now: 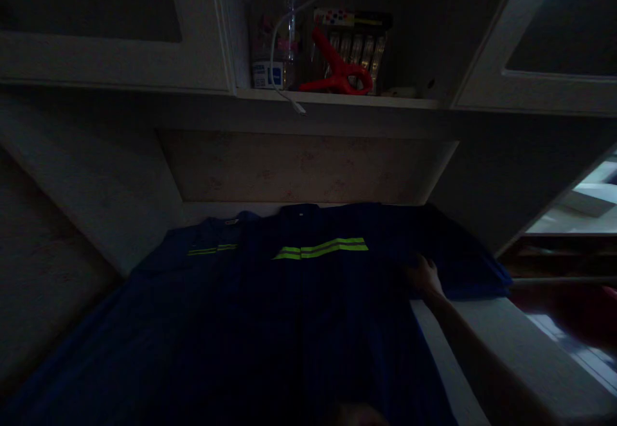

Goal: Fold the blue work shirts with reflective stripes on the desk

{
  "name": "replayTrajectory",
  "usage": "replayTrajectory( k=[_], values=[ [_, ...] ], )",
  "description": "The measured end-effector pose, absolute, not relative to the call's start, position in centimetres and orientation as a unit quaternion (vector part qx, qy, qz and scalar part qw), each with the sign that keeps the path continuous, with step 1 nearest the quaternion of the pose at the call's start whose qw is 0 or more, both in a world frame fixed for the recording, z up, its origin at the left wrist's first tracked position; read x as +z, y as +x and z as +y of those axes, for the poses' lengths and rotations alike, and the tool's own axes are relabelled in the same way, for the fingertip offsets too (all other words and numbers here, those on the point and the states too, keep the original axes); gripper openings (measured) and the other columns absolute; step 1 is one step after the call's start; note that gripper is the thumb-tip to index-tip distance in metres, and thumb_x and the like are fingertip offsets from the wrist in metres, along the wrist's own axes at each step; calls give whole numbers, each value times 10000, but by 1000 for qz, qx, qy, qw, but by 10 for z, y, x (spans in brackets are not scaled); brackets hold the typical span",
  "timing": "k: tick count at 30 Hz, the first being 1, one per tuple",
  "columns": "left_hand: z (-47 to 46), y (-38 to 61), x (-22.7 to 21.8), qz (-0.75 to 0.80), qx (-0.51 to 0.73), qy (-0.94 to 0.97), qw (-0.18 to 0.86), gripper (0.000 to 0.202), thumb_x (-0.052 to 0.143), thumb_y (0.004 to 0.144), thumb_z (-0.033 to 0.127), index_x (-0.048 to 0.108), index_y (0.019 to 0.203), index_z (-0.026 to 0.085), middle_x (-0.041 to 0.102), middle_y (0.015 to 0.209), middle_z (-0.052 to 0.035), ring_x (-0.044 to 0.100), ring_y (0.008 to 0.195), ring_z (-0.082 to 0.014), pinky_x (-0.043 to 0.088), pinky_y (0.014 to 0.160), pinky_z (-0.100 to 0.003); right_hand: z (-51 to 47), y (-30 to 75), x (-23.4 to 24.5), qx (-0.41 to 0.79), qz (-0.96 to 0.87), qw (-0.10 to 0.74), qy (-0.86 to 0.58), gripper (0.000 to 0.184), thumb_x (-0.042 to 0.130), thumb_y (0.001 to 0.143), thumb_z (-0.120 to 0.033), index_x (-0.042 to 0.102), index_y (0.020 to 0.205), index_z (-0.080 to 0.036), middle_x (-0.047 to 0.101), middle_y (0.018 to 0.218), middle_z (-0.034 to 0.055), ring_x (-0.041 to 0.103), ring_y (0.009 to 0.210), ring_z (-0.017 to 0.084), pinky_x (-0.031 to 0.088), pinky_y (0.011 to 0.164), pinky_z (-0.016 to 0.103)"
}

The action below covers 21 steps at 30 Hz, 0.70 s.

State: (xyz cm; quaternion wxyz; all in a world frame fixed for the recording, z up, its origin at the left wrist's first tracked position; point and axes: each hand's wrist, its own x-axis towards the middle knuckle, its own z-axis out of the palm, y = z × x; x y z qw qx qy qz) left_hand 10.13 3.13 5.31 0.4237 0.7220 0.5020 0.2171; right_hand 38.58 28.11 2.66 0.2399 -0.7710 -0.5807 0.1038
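A dark blue work jacket (328, 304) with a yellow-green reflective stripe across its chest lies spread out, collar toward the back. My right hand (425, 277) rests on it near the right sleeve's underside. Its fingers are lost in shadow and blur, so their grip is unclear. At the bottom edge, a small blurred patch of what looks like my left hand (357, 415) shows over the lower front of the jacket; its fingers are hidden. Partly under the jacket's left side lies a second, lighter blue garment (159, 284) with thinner yellow stripes.
The clothes lie on a pale surface (475, 336) below a cabinet. An open shelf (409, 101) above holds a red spring clamp (340, 69), a clear plastic jar (272, 47) and a boxed pack (359, 40). A white cable (276, 40) dangles over its edge. The scene is very dark.
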Motion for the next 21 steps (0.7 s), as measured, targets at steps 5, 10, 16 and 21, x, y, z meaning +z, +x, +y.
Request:
replayTrajectory(
  k=[5, 10, 16, 21],
  values=[
    [142, -9, 53, 641, 201, 721, 169, 298, 461, 928, 239, 582, 1197, 197, 625, 1235, -67, 575, 1145, -159, 439, 1033, -315, 248, 317, 15, -6, -749, 231, -621, 491, 399, 934, -323, 507, 1383, -157, 461, 1461, 149, 458, 1323, 317, 396, 1079, 481],
    [233, -99, 44, 689, 122, 712, 59, 623, 686, 707, 179, 540, 1312, 222, 448, 1492, -120, 324, 1406, -347, 236, 1157, -563, 204, 250, -19, 38, -841, 174, -512, 424, 320, 992, -292, 536, 1357, -291, 531, 1439, 38, 477, 1325, 256, 219, 1150, 618],
    [260, -136, 33, 709, 84, 701, 14, 261, 461, 905, 290, 652, 1076, 246, 700, 1168, -82, 601, 1153, -239, 305, 1123, -476, 198, 247, -37, 49, -829, 198, -520, 408, 353, 1005, -404, 529, 1365, -332, 527, 1444, 14, 454, 1352, 245, 194, 1163, 621],
    [258, -223, 58, 827, 120, 550, -14, 567, 181, 964, 449, 529, 1260, 112, 665, 1189, -218, 662, 1036, -302, 499, 856, -417, 200, 249, -35, 55, -824, 209, -524, 396, 372, 1001, -418, 560, 1340, -334, 541, 1429, 13, 467, 1343, 245, 211, 1165, 607]
  ],
)
